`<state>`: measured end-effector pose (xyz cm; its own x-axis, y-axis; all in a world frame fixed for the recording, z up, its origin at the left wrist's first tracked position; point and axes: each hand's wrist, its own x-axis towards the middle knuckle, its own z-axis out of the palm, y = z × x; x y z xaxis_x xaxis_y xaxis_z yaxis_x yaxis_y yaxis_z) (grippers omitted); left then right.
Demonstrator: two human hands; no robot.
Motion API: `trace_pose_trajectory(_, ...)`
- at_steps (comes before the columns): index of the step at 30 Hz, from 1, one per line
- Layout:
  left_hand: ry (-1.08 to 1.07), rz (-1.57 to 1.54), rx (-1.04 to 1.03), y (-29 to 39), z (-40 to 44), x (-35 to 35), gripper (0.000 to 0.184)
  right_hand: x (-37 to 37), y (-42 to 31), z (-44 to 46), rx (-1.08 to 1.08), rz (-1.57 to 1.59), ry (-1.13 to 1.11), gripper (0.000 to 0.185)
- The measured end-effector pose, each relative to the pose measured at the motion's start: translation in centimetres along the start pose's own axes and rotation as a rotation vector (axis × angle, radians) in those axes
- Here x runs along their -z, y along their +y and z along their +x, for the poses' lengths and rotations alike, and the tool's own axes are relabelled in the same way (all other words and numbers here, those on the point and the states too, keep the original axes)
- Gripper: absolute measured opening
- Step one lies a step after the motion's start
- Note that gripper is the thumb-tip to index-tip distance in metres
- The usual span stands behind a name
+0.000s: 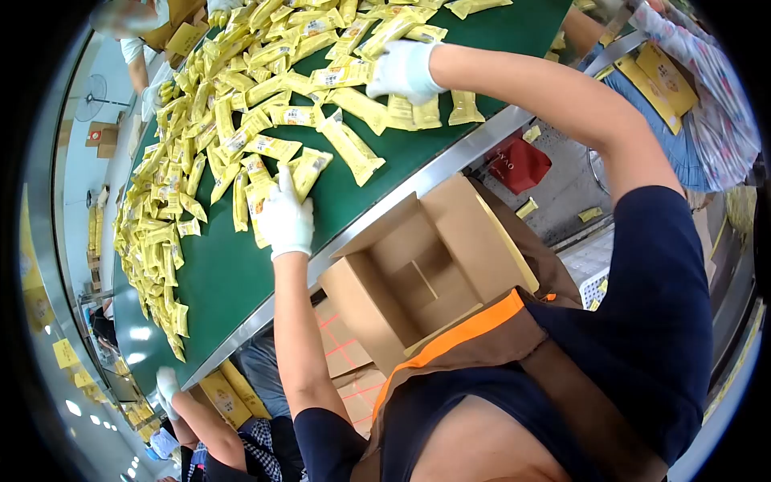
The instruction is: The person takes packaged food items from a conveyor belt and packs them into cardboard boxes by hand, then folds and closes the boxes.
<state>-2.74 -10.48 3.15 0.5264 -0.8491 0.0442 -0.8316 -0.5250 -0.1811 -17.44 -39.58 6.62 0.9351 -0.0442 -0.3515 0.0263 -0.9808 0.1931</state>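
Observation:
Many yellow wrapped packets (351,149) lie in a loose heap on a green belt (217,277). My left hand (287,218), in a white glove, rests at the near edge of the heap; its fingers are spread, touching packets on either side. Farther right, my right hand (404,72), also gloved in white, reaches over the belt among packets. Its fingers are bent down and partly hidden, so its grip cannot be made out. An open, empty cardboard box (377,293) stands against my body, below the belt's metal edge (482,138).
Another person's gloved hand (167,386) is at the belt's lower left end. Other people stand across the belt at the upper left and at the right, one beside flat yellow cartons (660,84). A red bag (519,165) and stray packets lie beyond the box.

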Motion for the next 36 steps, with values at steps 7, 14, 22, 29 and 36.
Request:
trace_pose_trajectory(7,-0.046,-0.198,-0.030,-6.1,-1.5,-0.7,0.070,-2.8,2.4,1.2,-0.158,0.237,0.219,0.041)
trace_pose_trajectory(14,0.095,-0.310,0.158,-7.5,-2.2,-3.5,0.063,-1.2,3.4,-9.1,-0.593,0.696,0.482,0.070)
trace_pose_trajectory(22,-0.029,-0.275,0.122,-6.4,-1.9,-1.7,0.061,-7.1,-0.1,-7.4,-0.478,0.583,0.326,0.069)
trace_pose_trajectory(29,0.095,-0.456,0.188,-8.2,-4.2,-3.9,0.061,-6.5,0.7,-6.7,-0.604,0.618,0.420,0.033)
trace_pose_trajectory(36,0.063,-0.259,0.066,-6.4,-3.9,-2.7,0.052,-6.7,-5.7,-8.4,-0.473,0.432,0.467,0.047)
